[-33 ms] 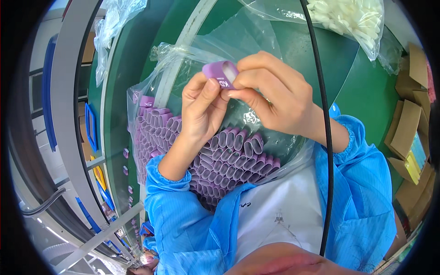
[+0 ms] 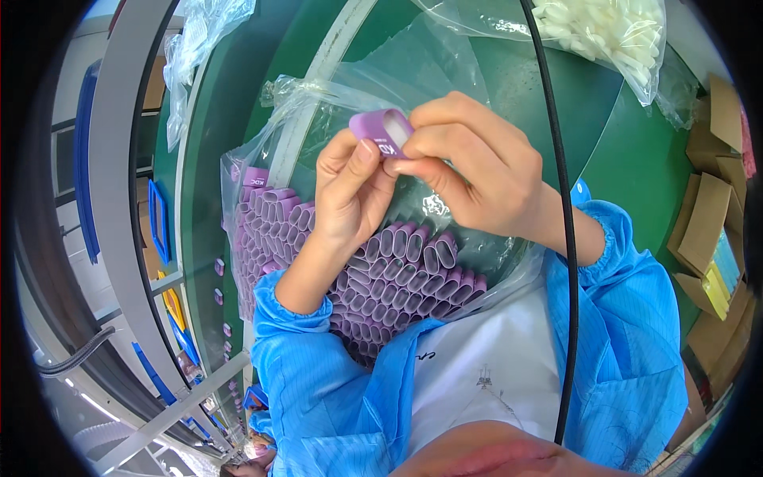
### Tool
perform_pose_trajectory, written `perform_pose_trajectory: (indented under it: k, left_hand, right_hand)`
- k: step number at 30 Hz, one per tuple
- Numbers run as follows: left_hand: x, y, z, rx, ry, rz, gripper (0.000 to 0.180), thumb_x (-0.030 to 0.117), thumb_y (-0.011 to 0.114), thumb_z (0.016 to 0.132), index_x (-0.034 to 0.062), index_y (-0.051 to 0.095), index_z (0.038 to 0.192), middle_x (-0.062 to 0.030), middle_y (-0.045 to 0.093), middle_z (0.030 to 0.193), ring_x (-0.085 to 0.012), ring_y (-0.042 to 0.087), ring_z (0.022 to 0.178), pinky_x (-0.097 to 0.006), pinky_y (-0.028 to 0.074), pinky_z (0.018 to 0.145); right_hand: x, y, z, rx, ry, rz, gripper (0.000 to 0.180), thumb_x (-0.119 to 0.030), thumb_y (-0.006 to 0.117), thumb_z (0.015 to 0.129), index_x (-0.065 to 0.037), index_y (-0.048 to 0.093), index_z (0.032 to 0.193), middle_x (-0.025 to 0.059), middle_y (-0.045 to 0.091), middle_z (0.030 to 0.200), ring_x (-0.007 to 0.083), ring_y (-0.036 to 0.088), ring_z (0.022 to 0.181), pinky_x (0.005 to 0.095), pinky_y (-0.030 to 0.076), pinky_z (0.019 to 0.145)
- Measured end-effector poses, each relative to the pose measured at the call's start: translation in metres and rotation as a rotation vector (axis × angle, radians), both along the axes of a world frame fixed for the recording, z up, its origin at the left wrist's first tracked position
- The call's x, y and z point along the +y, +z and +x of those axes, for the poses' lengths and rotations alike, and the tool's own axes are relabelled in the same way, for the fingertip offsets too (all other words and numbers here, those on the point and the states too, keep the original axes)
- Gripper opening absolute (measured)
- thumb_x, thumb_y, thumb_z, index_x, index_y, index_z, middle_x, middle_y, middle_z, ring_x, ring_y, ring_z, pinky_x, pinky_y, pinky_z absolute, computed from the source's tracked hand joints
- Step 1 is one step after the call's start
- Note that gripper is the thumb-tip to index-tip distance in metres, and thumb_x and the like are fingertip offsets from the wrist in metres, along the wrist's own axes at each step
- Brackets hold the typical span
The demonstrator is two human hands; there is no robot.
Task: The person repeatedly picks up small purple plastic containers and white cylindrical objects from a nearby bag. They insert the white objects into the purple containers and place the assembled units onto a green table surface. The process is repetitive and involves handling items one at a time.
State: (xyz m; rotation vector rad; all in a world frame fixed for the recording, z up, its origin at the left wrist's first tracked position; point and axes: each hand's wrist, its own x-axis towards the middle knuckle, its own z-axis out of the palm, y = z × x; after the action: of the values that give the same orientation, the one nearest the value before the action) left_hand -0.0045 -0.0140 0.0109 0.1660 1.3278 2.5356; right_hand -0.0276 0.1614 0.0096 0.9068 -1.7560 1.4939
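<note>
Head view: one purple sleeve (image 2: 369, 127) gripped by both hands above the green worktop (image 2: 636, 151).
The left hand (image 2: 350, 191) pinches its near side, the right hand (image 2: 481, 163) its right end; this piece seems mid-handling. Many loose sleeves (image 2: 389, 286) lie unhandled in a clear bag (image 2: 290, 95); whether the small purple pieces (image 2: 218, 268) at left are finished cannot be told. White lettering marks the held sleeve.

An index fingertip of the left hand (image 2: 350, 191) is hidden behind the purple oval band (image 2: 366, 126). The left forearm (image 2: 308, 274) covers part of the purple band pile (image 2: 389, 298). The upper frame edge cuts off the bag of white pieces (image 2: 608, 36) and the black cable (image 2: 571, 278). At lower left, distant purple pieces (image 2: 218, 296) are too small to identify.
</note>
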Motion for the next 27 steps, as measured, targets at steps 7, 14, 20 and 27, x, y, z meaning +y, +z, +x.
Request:
perform_pose_trajectory:
  k: [7,14,20,27]
  left_hand:
    - [0.0,0.002,-0.004,-0.022,-0.033,0.116,0.021,0.013,0.055,0.096,-0.0007,0.061,0.111,-0.0128,0.064,0.11,-0.0204,0.061,0.103,-0.034,0.049,0.091]
    - [0.01,0.008,0.002,-0.013,0.07,0.063,0.019,0.014,0.055,0.096,-0.0004,0.061,0.106,-0.0112,0.063,0.106,-0.0166,0.062,0.094,-0.029,0.051,0.085]
    - [0.005,0.003,-0.001,0.096,0.148,-0.069,0.014,0.01,0.058,0.094,-0.0021,0.065,0.092,-0.01,0.061,0.098,-0.0161,0.063,0.086,-0.028,0.052,0.081]
    - [0.007,0.008,-0.002,0.141,0.1,-0.116,0.015,0.009,0.058,0.094,-0.0035,0.066,0.094,-0.0079,0.056,0.093,-0.015,0.059,0.082,-0.028,0.049,0.078]
  right_hand:
    - [0.0,0.001,0.001,0.036,-0.038,0.013,0.021,-0.004,0.073,0.069,0.001,0.06,0.085,0.0109,0.057,0.082,0.024,0.058,0.066,0.0313,0.047,0.055]
    - [0.0,0.0,-0.004,-0.061,0.015,-0.032,0.022,-0.003,0.073,0.073,0.002,0.063,0.093,0.0111,0.06,0.084,0.024,0.061,0.069,0.0308,0.049,0.058]
    - [-0.001,0.004,-0.013,0.012,-0.005,0.03,0.027,-0.002,0.072,0.074,0.003,0.065,0.1,0.012,0.062,0.085,0.0244,0.062,0.071,0.0301,0.051,0.058]
    - [-0.001,0.003,-0.009,0.01,0.001,0.036,0.027,-0.001,0.07,0.076,0.004,0.065,0.102,0.0123,0.062,0.084,0.0237,0.062,0.071,0.03,0.051,0.058]
